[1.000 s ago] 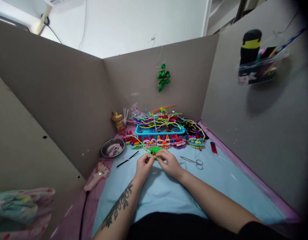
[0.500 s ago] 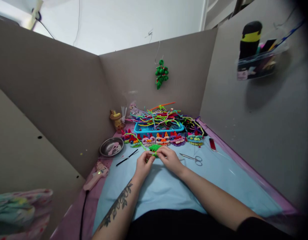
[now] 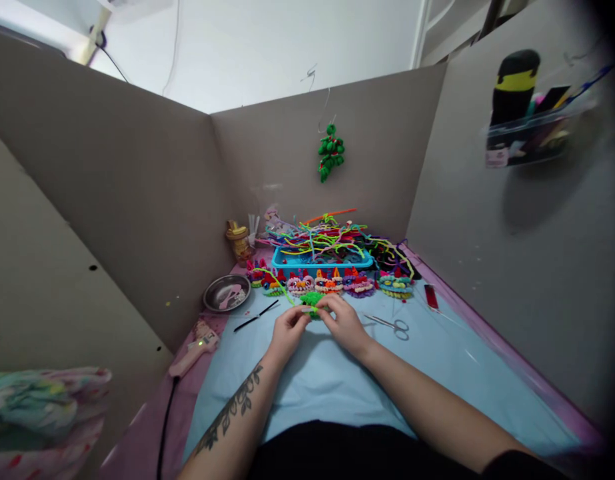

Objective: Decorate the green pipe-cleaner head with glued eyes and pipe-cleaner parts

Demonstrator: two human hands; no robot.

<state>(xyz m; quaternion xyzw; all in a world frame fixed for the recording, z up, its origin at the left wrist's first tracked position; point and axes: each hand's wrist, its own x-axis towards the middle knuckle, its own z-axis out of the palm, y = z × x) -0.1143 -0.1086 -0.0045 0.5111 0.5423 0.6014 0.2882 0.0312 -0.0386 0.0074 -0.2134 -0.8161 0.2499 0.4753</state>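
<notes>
A green fuzzy pipe-cleaner piece (image 3: 313, 300) is held between both hands at the middle of the table. My left hand (image 3: 288, 328) pinches its left side, fingers closed. From that side a long light-green pipe cleaner (image 3: 278, 280) arches up and to the left. My right hand (image 3: 343, 323) grips the right side with thumb and fingertips. The fingers hide part of the piece. Just behind it stands a row of several colourful pipe-cleaner faces (image 3: 328, 282). Scissors (image 3: 387, 323) lie to the right of my right hand.
A blue tray (image 3: 282, 261) heaped with pipe cleaners (image 3: 332, 233) stands at the back. On the left are a metal bowl (image 3: 210, 295), a black stick-like tool (image 3: 256, 316) and a pink glue gun (image 3: 197, 347). A red-handled tool (image 3: 431, 297) lies right. Grey panels (image 3: 287, 153) enclose the table.
The view has shifted slightly, so the surroundings sit a little further right. Both hands still hold the green piece, with only a slight shift of the fingers.
</notes>
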